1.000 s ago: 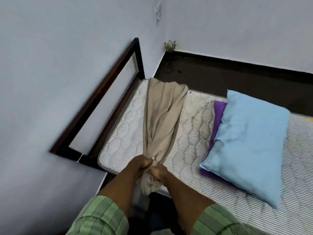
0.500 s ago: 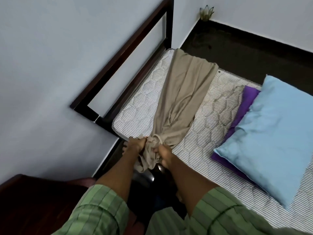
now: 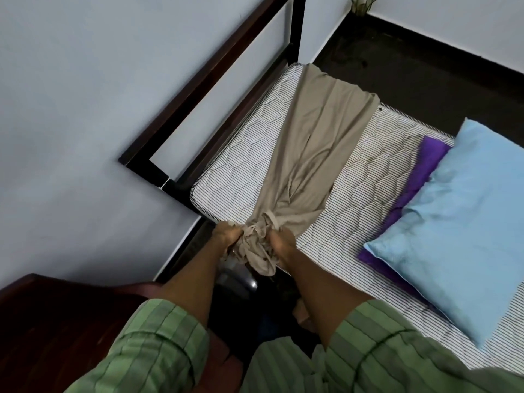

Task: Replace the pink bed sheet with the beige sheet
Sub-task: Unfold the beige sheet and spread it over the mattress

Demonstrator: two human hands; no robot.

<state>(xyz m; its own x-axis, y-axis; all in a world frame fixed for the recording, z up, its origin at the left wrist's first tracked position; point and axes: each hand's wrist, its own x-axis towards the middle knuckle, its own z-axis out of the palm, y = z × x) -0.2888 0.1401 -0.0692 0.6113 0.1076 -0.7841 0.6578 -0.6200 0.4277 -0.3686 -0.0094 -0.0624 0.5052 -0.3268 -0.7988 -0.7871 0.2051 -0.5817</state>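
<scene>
The beige sheet (image 3: 317,154) lies in a long bunched strip on the bare striped mattress (image 3: 246,165). Its long line runs from the near edge of the bed, where the hands are, straight away to the far edge beside the dark floor. The near end is scrunched into a knot of folds, and a bit of it hangs down over the side of the bed.

Both hands are at that near end. The left hand (image 3: 226,236) grips the bunch on its left side, and the right hand (image 3: 282,242) grips it on its right side — fingers curled tight into the cloth on both. The hands sit close together, with only the crumpled cloth between them.

So all the rest of the sheet lies ahead of the fingers, away from the person. The headboard (image 3: 215,80) is off to the left, and the blue pillow (image 3: 453,222), lying on top of a purple pillow (image 3: 419,177), is off to the right.

I think the next move is to spread the sheet sideways — left hand toward the headboard, right hand toward the pillows. No pink sheet shows here, so it seems to be off already.
</scene>
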